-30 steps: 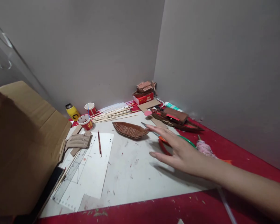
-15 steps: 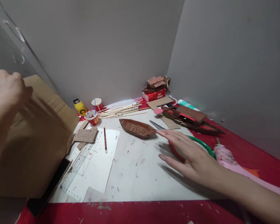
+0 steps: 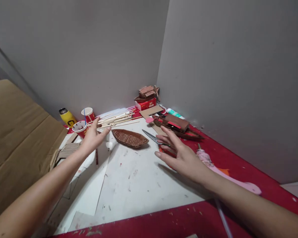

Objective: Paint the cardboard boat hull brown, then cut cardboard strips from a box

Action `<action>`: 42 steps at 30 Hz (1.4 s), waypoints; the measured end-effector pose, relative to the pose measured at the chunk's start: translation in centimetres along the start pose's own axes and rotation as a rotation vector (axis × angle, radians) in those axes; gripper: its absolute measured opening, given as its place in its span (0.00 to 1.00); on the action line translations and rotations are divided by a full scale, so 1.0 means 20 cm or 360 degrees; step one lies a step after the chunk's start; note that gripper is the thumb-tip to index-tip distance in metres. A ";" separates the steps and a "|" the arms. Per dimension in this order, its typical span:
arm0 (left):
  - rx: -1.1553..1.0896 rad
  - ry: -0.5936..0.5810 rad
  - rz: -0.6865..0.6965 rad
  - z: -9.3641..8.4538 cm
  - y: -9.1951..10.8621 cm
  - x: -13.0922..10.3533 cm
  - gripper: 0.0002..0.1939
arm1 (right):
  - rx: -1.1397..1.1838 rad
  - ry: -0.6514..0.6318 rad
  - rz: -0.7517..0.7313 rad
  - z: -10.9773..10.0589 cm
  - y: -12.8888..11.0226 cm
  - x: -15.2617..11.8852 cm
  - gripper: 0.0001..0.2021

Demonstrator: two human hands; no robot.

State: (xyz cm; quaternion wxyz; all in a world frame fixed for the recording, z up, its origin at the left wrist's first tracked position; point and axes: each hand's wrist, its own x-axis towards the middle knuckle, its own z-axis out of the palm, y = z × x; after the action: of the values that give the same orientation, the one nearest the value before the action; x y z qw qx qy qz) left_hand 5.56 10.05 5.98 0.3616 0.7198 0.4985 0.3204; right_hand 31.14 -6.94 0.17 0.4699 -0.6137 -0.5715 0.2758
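Left hand: the left hand [image 3: 93,137] is released and holds nothing, fingers raised, thumb pointing right toward the boat.
Boat: the small brown boat [image 3: 130,138] sits on the white board [image 3: 129,185] between the two hands, hollow side up; right of the left hand, left of and a little beyond the right.
Boat's long axis: mostly sideways, slanting from far left to near right.
Nearer hand: the left, its thumb tip just beside the boat's left end.
Scissors: the scissors [image 3: 150,135] lie between boat and right hand, blades toward the boat's right end.
Right hand: the right hand [image 3: 181,158] is spread loosely over the scissor handles; whether it touches them, I cannot tell.
Bottle marking: a black figure on the yellow bottle [image 3: 67,118], no readable words.
Cup print: mostly covered on the near red cup [image 3: 79,129].
Box print: pale marks on the red box [image 3: 146,104], too small to read.
Tube label: teal and white on the tube [image 3: 175,114], no legible brand.
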 end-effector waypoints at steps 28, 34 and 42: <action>-0.0908 -0.0337 0.0173 0.07 0.08 -0.31 0.35 | 0.0448 -0.0043 -0.0144 0.06 -0.01 -0.03 0.57; -0.0902 -0.0263 0.0413 0.03 0.18 -0.46 0.33 | 0.0331 -0.0014 -0.0449 0.04 -0.05 -0.10 0.58; -0.1134 -0.0363 0.0343 0.09 0.17 -0.51 0.39 | 0.0743 -0.0008 -0.0368 0.04 -0.08 -0.12 0.61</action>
State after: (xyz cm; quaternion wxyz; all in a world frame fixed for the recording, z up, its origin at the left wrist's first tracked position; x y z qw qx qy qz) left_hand 5.56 -0.69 6.84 0.6062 0.6284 0.2342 0.4275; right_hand 29.25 -9.26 0.72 0.6259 -0.4185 -0.5597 0.3462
